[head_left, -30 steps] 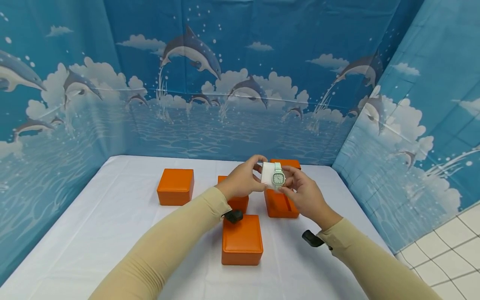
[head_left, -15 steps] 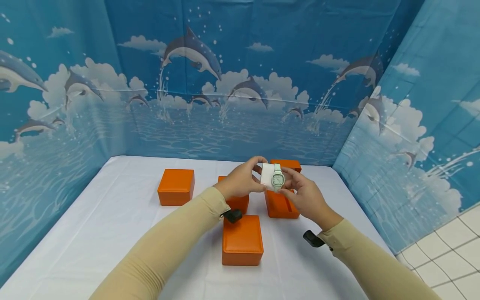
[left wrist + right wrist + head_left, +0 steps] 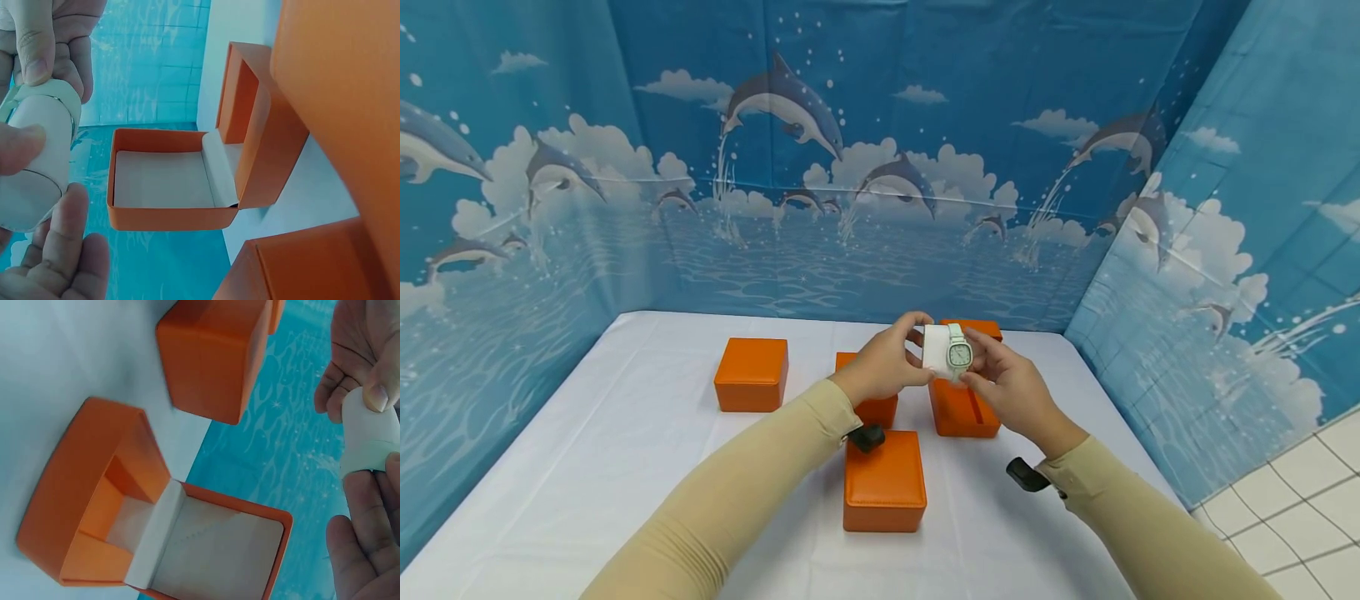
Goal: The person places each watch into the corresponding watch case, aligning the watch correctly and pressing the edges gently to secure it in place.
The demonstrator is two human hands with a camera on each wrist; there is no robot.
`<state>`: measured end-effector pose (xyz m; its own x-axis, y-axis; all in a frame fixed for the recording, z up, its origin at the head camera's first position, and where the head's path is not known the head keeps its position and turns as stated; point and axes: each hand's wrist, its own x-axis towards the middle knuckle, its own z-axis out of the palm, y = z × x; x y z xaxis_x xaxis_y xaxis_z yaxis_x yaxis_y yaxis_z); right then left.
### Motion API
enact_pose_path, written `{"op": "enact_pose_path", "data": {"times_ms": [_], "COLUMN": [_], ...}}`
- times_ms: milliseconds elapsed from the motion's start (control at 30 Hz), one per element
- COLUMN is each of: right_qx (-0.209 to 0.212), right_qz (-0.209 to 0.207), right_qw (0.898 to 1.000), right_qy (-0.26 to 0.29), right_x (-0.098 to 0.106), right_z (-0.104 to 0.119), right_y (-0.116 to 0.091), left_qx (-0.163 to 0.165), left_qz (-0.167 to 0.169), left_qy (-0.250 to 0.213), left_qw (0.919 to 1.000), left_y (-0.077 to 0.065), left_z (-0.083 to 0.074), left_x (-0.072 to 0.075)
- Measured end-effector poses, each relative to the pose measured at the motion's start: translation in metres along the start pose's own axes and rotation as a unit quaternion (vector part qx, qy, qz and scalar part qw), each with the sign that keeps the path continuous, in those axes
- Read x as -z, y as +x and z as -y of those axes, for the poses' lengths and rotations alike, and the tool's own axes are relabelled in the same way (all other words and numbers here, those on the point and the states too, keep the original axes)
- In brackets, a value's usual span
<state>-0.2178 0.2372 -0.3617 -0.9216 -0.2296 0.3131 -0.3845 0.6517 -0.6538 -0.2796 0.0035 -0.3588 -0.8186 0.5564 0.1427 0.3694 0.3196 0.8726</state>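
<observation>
A white watch cushion (image 3: 936,350) carries a pale mint wristwatch (image 3: 959,355) round its right end, face towards the head camera. My left hand (image 3: 883,357) grips the cushion's left end, its thumb pressing the white side in the left wrist view. With thumb and fingers, my right hand (image 3: 1011,383) pinches the watch at the strap; its fingers lie against the mint strap (image 3: 370,456) in the right wrist view. Both hands are raised above an orange watch box (image 3: 958,408), which stands with its lid (image 3: 972,327) up and a pale lining (image 3: 164,178).
Further orange boxes with lids down stand on the white-clothed table (image 3: 625,467): one at the left (image 3: 751,375), a box partly behind my left hand (image 3: 877,410), and a box in front (image 3: 885,481). A dolphin-print curtain (image 3: 865,250) closes off the back and sides.
In the head view the watch has shifted slightly to the right and up, with a little more white cushion showing. My right fingers shifted with it; my left hand has hardly moved.
</observation>
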Motion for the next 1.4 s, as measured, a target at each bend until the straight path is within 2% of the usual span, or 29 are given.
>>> {"op": "enact_pose_path", "data": {"times_ms": [200, 367, 567, 833, 1000, 1167, 1267, 1400], "right_qx": [-0.007, -0.016, -0.021, -0.009, -0.009, -0.012, -0.018, -0.025], "right_qz": [-0.002, -0.014, -0.028, 0.002, 0.036, 0.075, 0.084, 0.087], "right_qw": [1.000, 1.000, 0.999, 0.999, 0.999, 0.996, 0.994, 0.994], "right_qy": [0.000, 0.022, 0.022, 0.032, 0.001, 0.038, 0.063, 0.062], "right_x": [-0.001, -0.002, -0.005, 0.005, 0.012, 0.012, 0.009, 0.008], "right_z": [0.004, 0.007, 0.009, 0.011, 0.005, 0.000, -0.001, -0.001], "right_y": [0.000, -0.001, -0.003, 0.000, 0.001, 0.002, 0.002, 0.002], "left_qx": [0.007, 0.018, 0.019, 0.012, 0.001, -0.003, -0.002, -0.005], "left_qz": [-0.007, -0.014, -0.008, 0.015, 0.041, 0.051, 0.049, 0.049], "left_qy": [0.010, 0.025, 0.014, 0.001, 0.008, 0.011, 0.022, 0.043], "left_qw": [0.9999, 0.9994, 0.9997, 0.9998, 0.9991, 0.9986, 0.9986, 0.9979], "left_y": [-0.001, -0.001, -0.002, -0.005, -0.005, -0.006, -0.006, -0.005], "left_z": [-0.001, -0.004, -0.007, -0.016, -0.016, -0.013, -0.011, -0.009], "left_x": [-0.001, -0.002, -0.003, 0.006, 0.008, 0.007, 0.005, 0.003]}}
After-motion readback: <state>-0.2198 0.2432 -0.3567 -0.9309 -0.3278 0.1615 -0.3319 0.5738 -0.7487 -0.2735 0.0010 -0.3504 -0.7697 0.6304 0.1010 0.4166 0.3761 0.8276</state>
